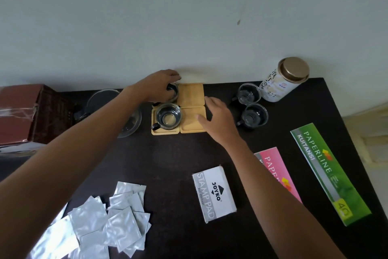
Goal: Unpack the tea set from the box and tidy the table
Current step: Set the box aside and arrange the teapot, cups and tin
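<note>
Several square wooden coasters lie together at the back of the dark table point(172, 153). A glass cup with a black handle point(168, 116) stands on the near-left coaster point(156, 131). My left hand point(159, 86) grips a second glass cup point(173, 89) over the far-left coaster. The far-right coaster point(192, 94) is bare. My right hand point(218, 121) rests flat with spread fingers on the edge of the near-right coaster point(191, 122). Two more glass cups point(248, 93) point(254, 115) stand to the right. A brown box point(27, 112) sits at the far left.
A glass teapot or bowl point(128, 124) sits under my left forearm. A tea tin with a gold lid point(283, 79) stands at the back right. Silver sachets point(100, 221) lie near left, a stamp pad box point(213, 193) in the middle, pink point(277, 172) and green point(327, 172) receipt books to the right.
</note>
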